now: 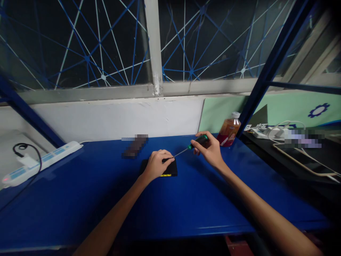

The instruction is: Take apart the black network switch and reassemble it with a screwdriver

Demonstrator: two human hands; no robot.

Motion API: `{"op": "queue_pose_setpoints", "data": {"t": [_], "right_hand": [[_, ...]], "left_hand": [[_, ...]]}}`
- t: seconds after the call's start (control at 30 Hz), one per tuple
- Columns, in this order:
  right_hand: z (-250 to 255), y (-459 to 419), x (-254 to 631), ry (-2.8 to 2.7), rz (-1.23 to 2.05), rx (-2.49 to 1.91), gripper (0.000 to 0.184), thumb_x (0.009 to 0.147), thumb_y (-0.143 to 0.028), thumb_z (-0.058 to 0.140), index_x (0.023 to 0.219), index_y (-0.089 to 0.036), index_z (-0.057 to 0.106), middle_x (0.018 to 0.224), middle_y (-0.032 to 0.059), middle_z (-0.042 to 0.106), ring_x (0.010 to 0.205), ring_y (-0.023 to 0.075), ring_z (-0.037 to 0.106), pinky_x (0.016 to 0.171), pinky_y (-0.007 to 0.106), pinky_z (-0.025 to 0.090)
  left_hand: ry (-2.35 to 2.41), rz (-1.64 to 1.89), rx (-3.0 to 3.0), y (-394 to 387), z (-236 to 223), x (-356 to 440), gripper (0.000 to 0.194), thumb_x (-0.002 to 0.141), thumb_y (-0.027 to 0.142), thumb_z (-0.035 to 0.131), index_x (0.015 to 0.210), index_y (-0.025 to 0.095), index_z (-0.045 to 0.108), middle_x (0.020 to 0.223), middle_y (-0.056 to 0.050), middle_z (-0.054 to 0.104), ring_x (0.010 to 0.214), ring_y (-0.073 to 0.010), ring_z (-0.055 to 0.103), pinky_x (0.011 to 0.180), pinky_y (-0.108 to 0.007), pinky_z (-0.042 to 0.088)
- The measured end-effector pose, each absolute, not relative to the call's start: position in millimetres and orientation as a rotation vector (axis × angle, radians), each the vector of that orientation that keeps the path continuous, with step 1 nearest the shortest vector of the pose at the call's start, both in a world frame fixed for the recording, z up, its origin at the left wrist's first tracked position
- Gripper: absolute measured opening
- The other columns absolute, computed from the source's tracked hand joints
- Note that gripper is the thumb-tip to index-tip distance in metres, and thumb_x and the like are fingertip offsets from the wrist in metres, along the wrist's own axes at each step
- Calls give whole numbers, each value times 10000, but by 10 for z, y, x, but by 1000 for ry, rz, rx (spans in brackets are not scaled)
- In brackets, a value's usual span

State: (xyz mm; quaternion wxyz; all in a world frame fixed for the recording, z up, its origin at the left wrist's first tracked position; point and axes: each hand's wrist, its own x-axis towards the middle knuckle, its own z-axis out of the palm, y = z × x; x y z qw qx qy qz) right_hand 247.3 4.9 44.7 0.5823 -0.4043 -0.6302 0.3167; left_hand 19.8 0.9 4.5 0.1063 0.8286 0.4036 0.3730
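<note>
Grasping a green-and-black-handled screwdriver (189, 146), the right hand (209, 147) aims its slim metal shaft towards eight o'clock. The left hand (159, 163) curls over a flat, rectangular black case (172, 169); whether it pinches anything cannot be told. The glossy blue tabletop (202, 199) bears a plastic bottle (229, 131) at the case's two o'clock, below windows (157, 46). Yellow marks the case's six o'clock edge.

The bottle (229, 132) stands upright on the blue counter (160, 209). Left of the bottle lies a pixelated item (135, 146); farther left, a white power strip (50, 158) with a black cord (40, 156). Right of the bottle are white cables (270, 134) and a phone (301, 160). Behind the bottle rises a green panel (213, 113); above it, the window (183, 42).
</note>
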Motion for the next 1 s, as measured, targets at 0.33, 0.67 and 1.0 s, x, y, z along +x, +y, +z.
{"op": "queue_pose_setpoints", "data": {"t": [0.33, 0.67, 1.0], "right_hand": [[456, 60, 2485, -1458, 778, -920, 347, 738, -373, 717, 971, -214, 515, 521, -49, 576, 413, 128, 558, 411, 247, 441], [482, 78, 2533, -1460, 737, -908, 308, 737, -348, 718, 934, -206, 528, 519, -48, 568, 415, 129, 565, 408, 246, 443], [507, 111, 2581, -1430, 697, -912, 293, 730, -364, 712, 907, -205, 540, 474, -58, 535, 393, 134, 554, 404, 268, 449]], "left_hand": [[1170, 990, 2470, -14, 94, 201, 165, 886, 247, 577, 874, 251, 742, 927, -17, 721, 827, -190, 643, 807, -344, 469], [1227, 722, 2568, -81, 156, 161, 533, 789, 534, 639, 1252, 279, 573, 1211, -77, 628, 1089, -300, 556, 922, -455, 389], [1233, 625, 2619, -86, 91, 168, 715, 684, 535, 728, 1314, 275, 509, 1192, -95, 631, 1075, -316, 549, 904, -468, 380]]}}
